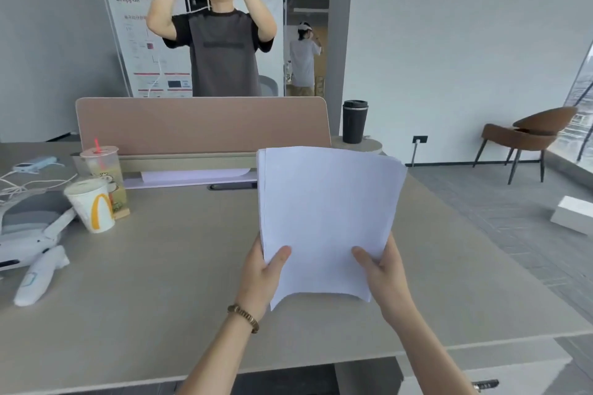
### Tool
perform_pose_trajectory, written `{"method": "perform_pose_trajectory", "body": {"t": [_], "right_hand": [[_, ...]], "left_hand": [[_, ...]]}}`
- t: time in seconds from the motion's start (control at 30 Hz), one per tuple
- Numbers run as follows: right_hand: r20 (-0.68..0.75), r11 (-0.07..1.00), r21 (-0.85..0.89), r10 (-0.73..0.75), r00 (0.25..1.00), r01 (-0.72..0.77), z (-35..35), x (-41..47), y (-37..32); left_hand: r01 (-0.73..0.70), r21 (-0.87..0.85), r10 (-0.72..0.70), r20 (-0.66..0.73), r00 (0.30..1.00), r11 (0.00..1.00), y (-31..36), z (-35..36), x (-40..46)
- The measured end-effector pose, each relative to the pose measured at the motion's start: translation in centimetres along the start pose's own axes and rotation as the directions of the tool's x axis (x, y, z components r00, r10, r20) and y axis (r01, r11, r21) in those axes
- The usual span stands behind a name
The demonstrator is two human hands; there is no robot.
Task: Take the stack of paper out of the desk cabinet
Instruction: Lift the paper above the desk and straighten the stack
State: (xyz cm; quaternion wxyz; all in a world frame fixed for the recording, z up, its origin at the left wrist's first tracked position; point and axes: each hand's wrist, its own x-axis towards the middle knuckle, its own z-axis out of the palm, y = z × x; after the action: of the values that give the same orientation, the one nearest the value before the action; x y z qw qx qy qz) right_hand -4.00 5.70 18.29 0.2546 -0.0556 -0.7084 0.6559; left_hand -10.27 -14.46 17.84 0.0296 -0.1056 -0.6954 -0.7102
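Observation:
A stack of white paper point(327, 215) is held up above the grey-beige desk point(179, 285), its sheets slightly fanned at the top left. My left hand point(261, 276) grips its lower left edge, thumb on the front. My right hand point(382, 272) grips the lower right edge the same way. A beaded bracelet sits on my left wrist. The desk cabinet point(481, 378) shows at the bottom right under the desk edge, with a dark handle or lock on its front.
Two drink cups point(93, 205) and white controllers with cables point(35, 263) lie at the left. A tan divider panel point(202, 125) stands across the desk; a person stands behind it. A black tumbler point(354, 122) and a brown chair point(526, 138) are at the right.

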Motion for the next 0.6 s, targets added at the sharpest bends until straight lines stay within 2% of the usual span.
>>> {"method": "perform_pose_trajectory", "body": {"t": [0.17,0.33,0.6], "right_hand": [[-0.027,1.000,-0.021,-0.007,1.000,0.006,0.7,0.0,0.0],[-0.067,0.998,0.013,-0.055,0.996,0.056,0.5,1.7,-2.6],[-0.070,0.993,-0.015,-0.119,0.991,0.118,1.0,3.5,-3.3]], "left_hand": [[0.072,-0.066,-0.072,0.000,0.997,0.995,-1.0,-0.7,0.1],[-0.028,-0.123,0.028,-0.009,1.000,0.992,0.8,-0.8,1.3],[-0.064,-0.133,0.057,-0.061,0.997,0.989,1.2,0.2,2.6]]}}
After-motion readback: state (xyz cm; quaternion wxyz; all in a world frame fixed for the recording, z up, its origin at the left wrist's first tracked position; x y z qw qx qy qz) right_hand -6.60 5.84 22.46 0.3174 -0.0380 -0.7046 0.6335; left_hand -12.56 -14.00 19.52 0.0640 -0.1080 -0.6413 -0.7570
